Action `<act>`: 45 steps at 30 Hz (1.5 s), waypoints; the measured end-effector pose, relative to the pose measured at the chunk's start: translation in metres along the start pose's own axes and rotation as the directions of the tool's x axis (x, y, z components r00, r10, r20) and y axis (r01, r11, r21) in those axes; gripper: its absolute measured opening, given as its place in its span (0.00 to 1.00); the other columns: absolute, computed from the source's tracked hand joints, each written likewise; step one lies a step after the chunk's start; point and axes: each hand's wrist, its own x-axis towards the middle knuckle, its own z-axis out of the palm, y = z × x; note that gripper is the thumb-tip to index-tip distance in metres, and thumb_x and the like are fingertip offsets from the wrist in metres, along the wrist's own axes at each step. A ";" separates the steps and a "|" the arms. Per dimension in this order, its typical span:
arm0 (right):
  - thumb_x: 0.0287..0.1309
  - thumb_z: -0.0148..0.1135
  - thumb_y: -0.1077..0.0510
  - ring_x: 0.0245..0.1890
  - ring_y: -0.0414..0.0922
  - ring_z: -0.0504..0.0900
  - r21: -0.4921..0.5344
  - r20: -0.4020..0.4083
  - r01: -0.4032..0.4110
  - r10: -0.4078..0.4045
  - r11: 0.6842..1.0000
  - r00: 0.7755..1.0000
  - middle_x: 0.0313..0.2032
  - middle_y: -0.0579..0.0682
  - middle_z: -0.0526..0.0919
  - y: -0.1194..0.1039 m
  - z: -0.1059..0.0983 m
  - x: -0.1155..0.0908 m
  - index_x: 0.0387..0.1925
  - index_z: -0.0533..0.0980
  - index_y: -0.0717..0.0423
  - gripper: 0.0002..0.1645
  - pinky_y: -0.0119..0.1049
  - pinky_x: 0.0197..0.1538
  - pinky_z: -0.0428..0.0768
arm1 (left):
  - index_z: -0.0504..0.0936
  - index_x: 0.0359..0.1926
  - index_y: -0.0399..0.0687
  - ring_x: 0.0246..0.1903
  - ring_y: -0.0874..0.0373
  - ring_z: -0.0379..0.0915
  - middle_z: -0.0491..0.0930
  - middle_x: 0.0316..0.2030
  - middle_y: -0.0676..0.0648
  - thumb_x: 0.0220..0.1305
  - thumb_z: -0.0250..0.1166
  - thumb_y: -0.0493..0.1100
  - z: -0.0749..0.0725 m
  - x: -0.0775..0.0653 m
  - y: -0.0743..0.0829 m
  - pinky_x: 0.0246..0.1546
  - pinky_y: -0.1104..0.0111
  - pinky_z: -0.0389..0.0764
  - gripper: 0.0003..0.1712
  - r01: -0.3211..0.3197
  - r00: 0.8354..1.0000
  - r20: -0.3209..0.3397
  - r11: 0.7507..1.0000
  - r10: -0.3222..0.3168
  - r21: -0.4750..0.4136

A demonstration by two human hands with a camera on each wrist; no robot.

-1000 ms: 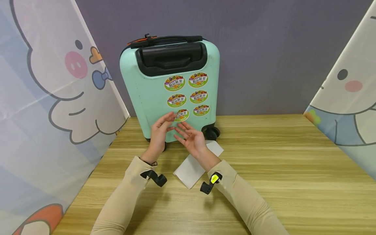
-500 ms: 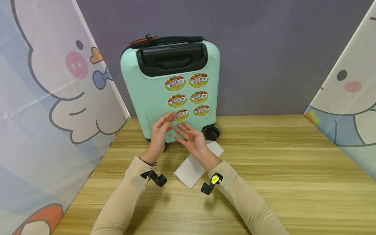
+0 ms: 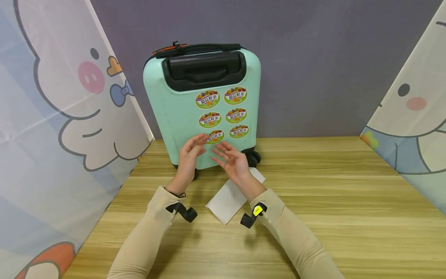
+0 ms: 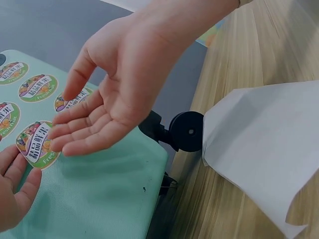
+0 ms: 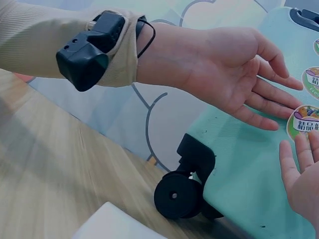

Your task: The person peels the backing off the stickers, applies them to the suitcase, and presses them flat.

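A mint-green suitcase (image 3: 170, 116) stands upright, with several oval fruit stickers on its front in two columns. My left hand (image 3: 187, 159) has its fingers extended at the left edge of the bottom-left sticker (image 3: 215, 137); whether the tips touch it I cannot tell. Just below and right of that sticker is my right hand (image 3: 237, 166), palm up, fingers loosely spread and holding nothing. In the left wrist view the right hand (image 4: 119, 94) passes in front of part of the suitcase. The right wrist view has the left hand (image 5: 224, 69) with fingertips by the sticker (image 5: 304, 122).
White paper (image 3: 224, 203) lies on the wooden table (image 3: 348, 213) beneath my right forearm. A black wheel (image 3: 253, 158) juts from the suitcase's lower right corner. Behind is a grey wall (image 3: 313, 77), with cartoon-printed cloth (image 3: 80, 128) to the left and another on the right.
My right hand has shifted slightly right, away from the left hand. The left hand has stayed almost still, and the stickers and suitcase keep their places.
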 end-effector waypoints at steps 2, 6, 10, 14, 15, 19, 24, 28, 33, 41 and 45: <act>0.66 0.40 0.69 0.54 0.51 0.77 0.003 -0.001 0.015 -0.015 1.000 1.000 0.48 0.52 0.79 -0.002 0.001 0.001 0.54 0.70 0.58 0.19 0.49 0.60 0.74 | 0.73 0.63 0.30 0.61 0.49 0.70 0.74 0.61 0.34 0.70 0.50 0.31 0.000 0.000 0.000 0.57 0.58 0.74 0.22 0.001 1.000 0.000 1.000 -0.001 0.001; 0.66 0.39 0.69 0.50 0.49 0.79 0.003 0.015 0.039 -0.039 0.999 0.999 0.45 0.52 0.81 -0.006 0.004 0.003 0.48 0.72 0.56 0.17 0.47 0.57 0.76 | 0.73 0.62 0.30 0.61 0.49 0.70 0.74 0.61 0.34 0.70 0.50 0.30 0.000 0.000 0.000 0.55 0.60 0.75 0.21 -0.002 1.000 -0.004 1.000 0.002 -0.001; 0.66 0.39 0.70 0.50 0.48 0.80 -0.010 0.051 0.059 -0.058 0.998 0.997 0.44 0.50 0.82 -0.011 0.006 0.006 0.46 0.73 0.54 0.17 0.50 0.62 0.72 | 0.73 0.61 0.30 0.60 0.48 0.71 0.75 0.60 0.35 0.70 0.50 0.30 -0.001 0.000 0.000 0.54 0.62 0.76 0.20 -0.006 1.000 -0.009 1.000 0.006 0.006; 0.67 0.38 0.69 0.51 0.48 0.79 -0.012 0.097 0.066 -0.064 0.998 0.993 0.45 0.49 0.82 -0.014 0.008 0.010 0.46 0.74 0.54 0.18 0.55 0.67 0.65 | 0.74 0.60 0.29 0.60 0.49 0.72 0.76 0.59 0.36 0.70 0.50 0.30 -0.001 0.000 0.000 0.54 0.63 0.76 0.20 -0.008 1.000 -0.016 1.000 0.008 0.012; 0.67 0.38 0.69 0.52 0.48 0.78 -0.017 0.109 0.067 -0.065 0.998 0.992 0.45 0.49 0.82 -0.014 0.008 0.010 0.46 0.74 0.54 0.19 0.56 0.67 0.63 | 0.74 0.60 0.30 0.59 0.49 0.72 0.76 0.59 0.36 0.70 0.50 0.30 -0.001 0.000 0.001 0.54 0.63 0.76 0.20 -0.007 1.000 -0.017 1.000 0.008 0.012; 0.66 0.36 0.70 0.53 0.47 0.77 -0.041 0.144 0.078 -0.072 0.996 0.987 0.45 0.48 0.83 -0.015 0.008 0.013 0.48 0.74 0.54 0.21 0.58 0.68 0.61 | 0.74 0.59 0.30 0.59 0.49 0.72 0.77 0.59 0.35 0.70 0.51 0.30 -0.002 0.000 0.000 0.55 0.60 0.76 0.19 -0.009 1.000 -0.020 1.000 0.010 0.002; 0.67 0.37 0.70 0.53 0.47 0.76 -0.072 0.156 0.086 -0.074 0.994 0.985 0.45 0.47 0.83 -0.015 0.006 0.015 0.49 0.74 0.55 0.20 0.58 0.68 0.62 | 0.73 0.59 0.30 0.59 0.49 0.72 0.76 0.59 0.34 0.71 0.51 0.31 -0.004 0.000 0.000 0.56 0.57 0.75 0.19 -0.019 1.000 -0.007 1.000 0.019 -0.008; 0.67 0.37 0.69 0.54 0.47 0.76 -0.101 0.158 0.088 -0.071 0.991 0.985 0.46 0.47 0.82 -0.016 0.006 0.017 0.50 0.72 0.56 0.19 0.57 0.68 0.62 | 0.73 0.59 0.30 0.59 0.47 0.73 0.75 0.60 0.34 0.73 0.50 0.32 -0.007 0.000 0.000 0.56 0.58 0.75 0.17 -0.043 0.999 -0.004 0.999 0.043 -0.021; 0.67 0.38 0.69 0.54 0.47 0.75 -0.126 0.156 0.090 -0.070 0.988 0.985 0.48 0.48 0.79 -0.018 0.005 0.018 0.51 0.71 0.55 0.19 0.56 0.68 0.63 | 0.74 0.57 0.30 0.56 0.48 0.77 0.75 0.59 0.35 0.73 0.50 0.32 -0.010 0.000 0.001 0.56 0.58 0.77 0.16 -0.066 0.998 -0.016 0.996 0.066 -0.056; 0.67 0.38 0.70 0.54 0.48 0.76 -0.078 0.154 0.080 -0.067 0.994 0.986 0.47 0.48 0.82 -0.022 0.002 0.019 0.48 0.74 0.53 0.20 0.58 0.68 0.62 | 0.77 0.53 0.34 0.55 0.52 0.79 0.80 0.54 0.40 0.72 0.51 0.31 -0.012 0.000 -0.003 0.54 0.59 0.78 0.13 -0.080 0.996 -0.051 0.994 0.077 -0.068; 0.68 0.36 0.70 0.54 0.48 0.75 -0.063 0.137 0.080 -0.071 0.995 0.988 0.47 0.48 0.82 -0.025 -0.001 0.019 0.49 0.72 0.55 0.19 0.59 0.68 0.61 | 0.77 0.52 0.32 0.54 0.54 0.79 0.81 0.52 0.40 0.72 0.52 0.32 -0.013 -0.002 -0.005 0.53 0.58 0.78 0.13 -0.093 0.994 -0.068 0.993 0.089 -0.071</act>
